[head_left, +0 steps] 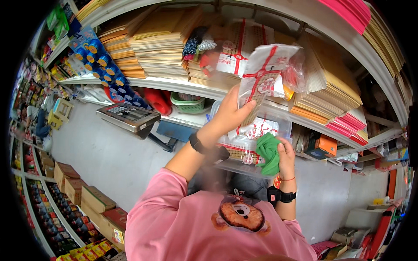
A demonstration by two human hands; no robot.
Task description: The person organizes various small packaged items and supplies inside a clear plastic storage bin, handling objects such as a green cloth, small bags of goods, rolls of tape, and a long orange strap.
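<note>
My left hand (235, 108) is closed around a flat white packet (266, 63) with crossing red bands and a beige grid pattern, raised before the shelf. In my right hand (286, 158) is a crumpled green cloth (268, 154), bunched against the fingers. Below both hands stands a clear plastic bin (285, 124). Inside it lie similar red-banded packets (266, 127). Another packet like these (233, 63) rests on the shelf behind, next to some dark and white patterned fabric bundles (197, 41).
Stacks of brown envelopes (163, 37) fill the shelf (204, 89) on both sides. A scale (128, 117) stands left of the bin, near a green basket (187, 103). Cardboard boxes (98, 199) line the lower left aisle. An orange box (325, 145) sits at right.
</note>
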